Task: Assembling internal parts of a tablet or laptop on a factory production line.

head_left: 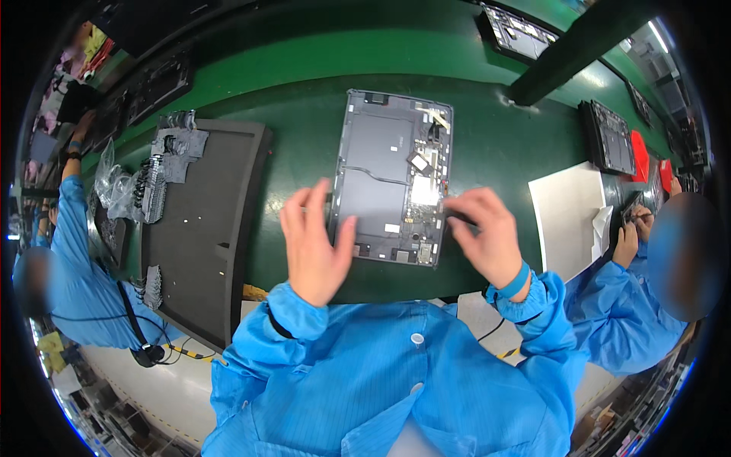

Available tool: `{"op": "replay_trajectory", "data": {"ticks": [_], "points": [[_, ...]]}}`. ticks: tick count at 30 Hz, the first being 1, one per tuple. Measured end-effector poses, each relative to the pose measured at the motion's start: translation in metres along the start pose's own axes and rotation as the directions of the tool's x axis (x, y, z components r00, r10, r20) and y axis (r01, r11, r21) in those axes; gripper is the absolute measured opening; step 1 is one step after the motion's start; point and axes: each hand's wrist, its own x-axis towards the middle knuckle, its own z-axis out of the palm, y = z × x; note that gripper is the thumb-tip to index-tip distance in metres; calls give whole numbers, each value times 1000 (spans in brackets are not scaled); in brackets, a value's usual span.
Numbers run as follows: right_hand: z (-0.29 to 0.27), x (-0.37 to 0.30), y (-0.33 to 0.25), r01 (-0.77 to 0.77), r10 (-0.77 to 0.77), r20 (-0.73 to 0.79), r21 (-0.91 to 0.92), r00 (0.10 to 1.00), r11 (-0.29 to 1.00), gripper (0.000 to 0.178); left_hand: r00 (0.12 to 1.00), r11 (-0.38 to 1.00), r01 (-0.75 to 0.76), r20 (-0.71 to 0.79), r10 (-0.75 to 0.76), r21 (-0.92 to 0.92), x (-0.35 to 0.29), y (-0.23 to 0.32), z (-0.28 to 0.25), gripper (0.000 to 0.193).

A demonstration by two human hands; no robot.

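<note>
An opened tablet or laptop chassis (373,152) lies flat on the green bench before me. A circuit board with a bright patch runs down its right part, and a dark cable (377,177) crosses its middle. My left hand (314,247) is at the lower left edge of the chassis, fingers and thumb spread, with nothing seen in it. By the right edge is my right hand (487,232), its fingers curled toward the thumb. Something dark shows between them, too small to name. Whether either hand touches the chassis, I cannot tell.
To the left is a dark foam tray (202,228) with grey flexible parts (181,145) on it. White sheets (567,217) lie to the right, near another opened device (609,137). A dark post (579,49) rises beyond. Co-workers in blue sit on both sides.
</note>
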Motion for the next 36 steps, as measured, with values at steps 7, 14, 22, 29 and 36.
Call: {"op": "replay_trajectory", "data": {"ticks": [7, 14, 22, 29, 36], "points": [[17, -9, 13, -388, 388, 71, 343, 919, 855, 43, 917, 933, 239, 378, -125, -271, -40, -10, -11, 59], [-3, -13, 30, -389, 382, 90, 331, 920, 860, 32, 924, 922, 379, -14, -381, -82, 5, -62, -111, 21], [6, 3, 27, -371, 366, 78, 323, 927, 871, 25, 860, 859, 443, -392, -326, 259, 60, -236, -147, 18], [-1, 6, 25, -371, 401, -13, 353, 916, 859, 25, 935, 844, 248, -346, -79, 476, 73, -249, -131, 10], [1, 41, 23, -253, 291, -133, 244, 947, 936, 19, 946, 749, 228, -323, -20, 622, 63, -242, -129, 8]]}}
